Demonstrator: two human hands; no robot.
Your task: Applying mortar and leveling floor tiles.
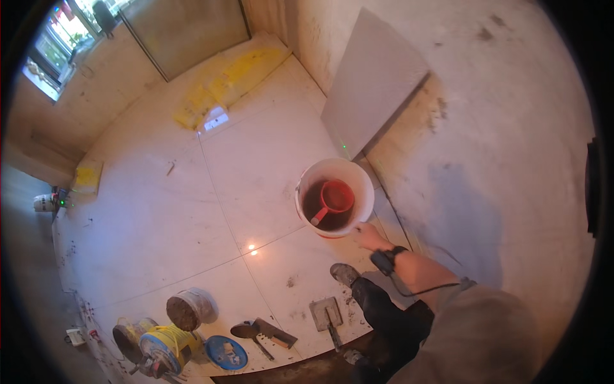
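Observation:
My right hand (369, 237) is closed at the near right rim of a white bucket (366, 185); the fingertips are small and partly hidden against the rim. Inside the bucket is a red dipper (339, 194) with a short handle, its cup resting over dark contents. The bucket stands on the tiled floor, close to the right wall. My right forearm reaches in from the lower right, with a dark band and a cable at the wrist. My left hand does not show.
A large grey tile (374, 83) leans on the right wall behind the bucket. Near my feet lie a square trowel (327, 313), a round-bladed trowel (245, 330) and a flat trowel (276, 333). Leftward are a blue lid (217, 351), a yellow bucket (167, 345) and a mortar-filled bucket (203, 304).

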